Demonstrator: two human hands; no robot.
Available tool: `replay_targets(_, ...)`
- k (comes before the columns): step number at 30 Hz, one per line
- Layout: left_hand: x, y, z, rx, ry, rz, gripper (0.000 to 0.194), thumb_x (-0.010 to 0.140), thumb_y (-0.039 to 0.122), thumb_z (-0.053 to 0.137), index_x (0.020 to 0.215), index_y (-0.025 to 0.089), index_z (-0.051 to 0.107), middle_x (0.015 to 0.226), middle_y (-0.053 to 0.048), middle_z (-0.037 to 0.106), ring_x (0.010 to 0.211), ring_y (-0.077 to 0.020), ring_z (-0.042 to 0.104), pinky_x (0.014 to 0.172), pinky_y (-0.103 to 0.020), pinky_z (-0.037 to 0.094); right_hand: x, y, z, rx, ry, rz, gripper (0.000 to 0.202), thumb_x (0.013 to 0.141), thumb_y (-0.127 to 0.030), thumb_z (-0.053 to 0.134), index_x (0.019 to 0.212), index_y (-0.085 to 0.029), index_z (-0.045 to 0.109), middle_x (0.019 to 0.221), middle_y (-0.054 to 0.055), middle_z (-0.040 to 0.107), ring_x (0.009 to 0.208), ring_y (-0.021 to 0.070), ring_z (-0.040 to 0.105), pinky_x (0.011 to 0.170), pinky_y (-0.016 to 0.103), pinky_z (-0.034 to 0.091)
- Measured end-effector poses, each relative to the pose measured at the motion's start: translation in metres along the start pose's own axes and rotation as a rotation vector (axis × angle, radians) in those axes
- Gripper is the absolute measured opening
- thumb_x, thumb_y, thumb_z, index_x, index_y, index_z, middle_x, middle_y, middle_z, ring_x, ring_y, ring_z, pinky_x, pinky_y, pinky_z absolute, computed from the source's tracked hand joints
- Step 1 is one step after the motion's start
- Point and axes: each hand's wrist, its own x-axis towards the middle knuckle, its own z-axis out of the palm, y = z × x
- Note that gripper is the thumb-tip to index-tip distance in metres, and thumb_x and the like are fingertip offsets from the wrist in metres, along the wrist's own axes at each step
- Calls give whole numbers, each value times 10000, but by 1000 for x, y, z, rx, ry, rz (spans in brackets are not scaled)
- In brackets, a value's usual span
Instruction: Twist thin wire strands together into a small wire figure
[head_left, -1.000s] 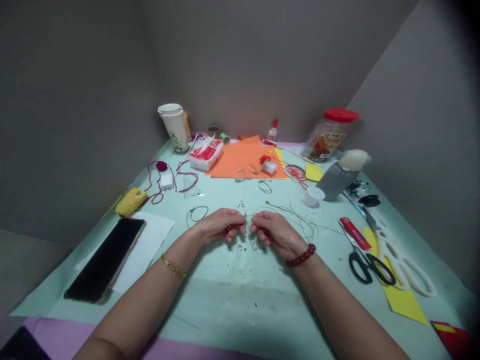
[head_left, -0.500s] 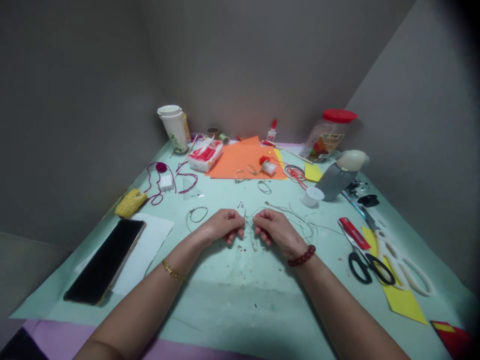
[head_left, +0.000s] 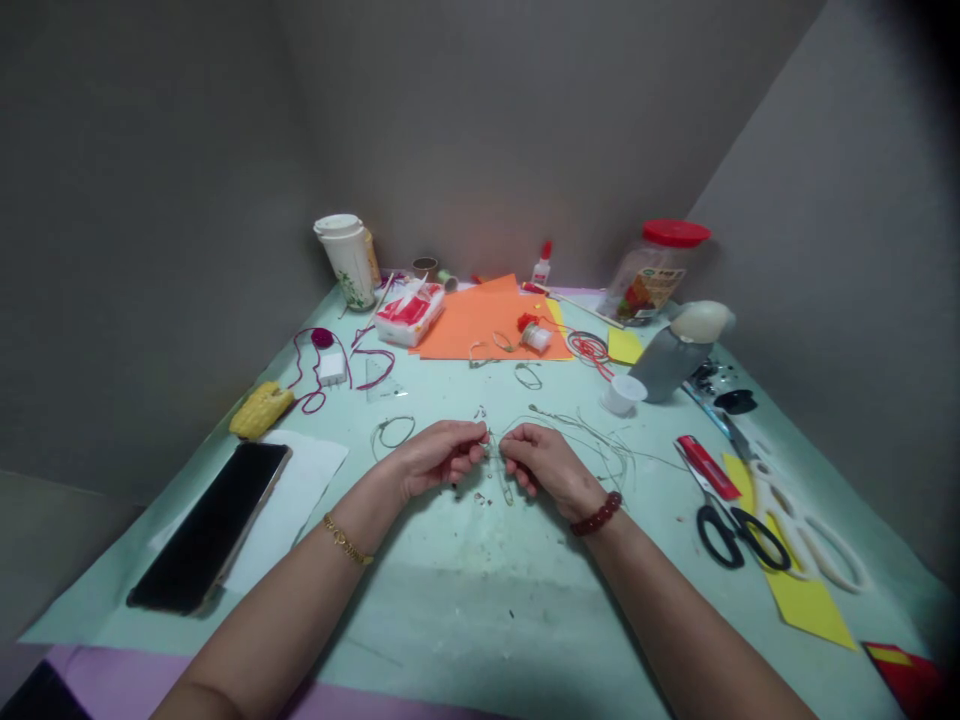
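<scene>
Over the middle of the table my left hand (head_left: 448, 455) and my right hand (head_left: 547, 458) face each other, a small gap between their fingertips. Both are pinched closed on a thin pale-green cord (head_left: 504, 485), part of which dangles between them in a narrow loop. The fingers cover the spot where the cord is gripped. More loose cord (head_left: 600, 440) spreads in curves behind my right hand. A coiled cord loop (head_left: 396, 430) lies to the left of my left hand. Tiny scraps (head_left: 481, 498) are scattered beneath the fingers.
A phone (head_left: 214, 525) rests on white paper at left, near a yellow crocheted piece (head_left: 262, 408). Black-handled scissors (head_left: 731, 520) and white-handled scissors (head_left: 806, 530) lie at right. Behind are orange paper (head_left: 472, 315), a tissue pack (head_left: 410, 315), a grey bottle (head_left: 675, 355) and a red-lidded jar (head_left: 649, 275).
My left hand has shifted slightly left and turned a little. My right hand has moved slightly left too, with its fingers still pinched. The cord stays between them.
</scene>
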Motion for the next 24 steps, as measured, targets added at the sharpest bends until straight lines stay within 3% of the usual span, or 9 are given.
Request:
replay_targets(4,-5,5,-4,149,14,-19,331,764,429,668,723,155,487,574,72,363,431,-18,229,381,-167,136,-1,0,1,-14,7,-2,91,758,-235,560,704,-172,523,526,-43,558,351,49,421,297,151,314)
replay_targets(7,-8,10,-5,282,68,-8,322,721,408,715,726,146,527,557,74,364,452,-26,301,407,-159,222,-1,0,0,-19,5,-2,86,753,-230,560,701,-171,526,531,-40,562,352,48,416,295,152,311)
replay_targets(10,-8,11,-8,317,53,-5,288,724,378,719,747,136,566,576,44,465,471,-42,402,443,-172,334,0,0,0,-20,3,5,88,753,-234,565,705,-170,530,534,-39,561,353,47,414,297,154,312)
replay_targets(14,-3,6,-11,164,15,-34,216,746,287,719,770,106,603,687,-8,571,504,-44,487,489,-178,438,0,1,-1,-22,-4,10,109,759,-249,573,702,-168,528,530,-40,558,347,44,410,299,154,308)
replay_targets(19,2,0,-8,-206,-51,-69,89,782,161,681,794,92,627,685,-5,582,485,-19,491,431,-107,407,0,1,-1,-11,-18,17,115,768,-252,570,706,-167,525,534,-38,560,343,40,406,299,152,300)
replay_targets(24,3,-2,-6,-321,-23,-101,41,830,103,611,816,70,630,713,-33,609,512,-31,549,459,-100,458,0,-1,-3,8,-30,25,116,780,-253,565,715,-165,525,538,-40,558,349,38,406,302,149,299)
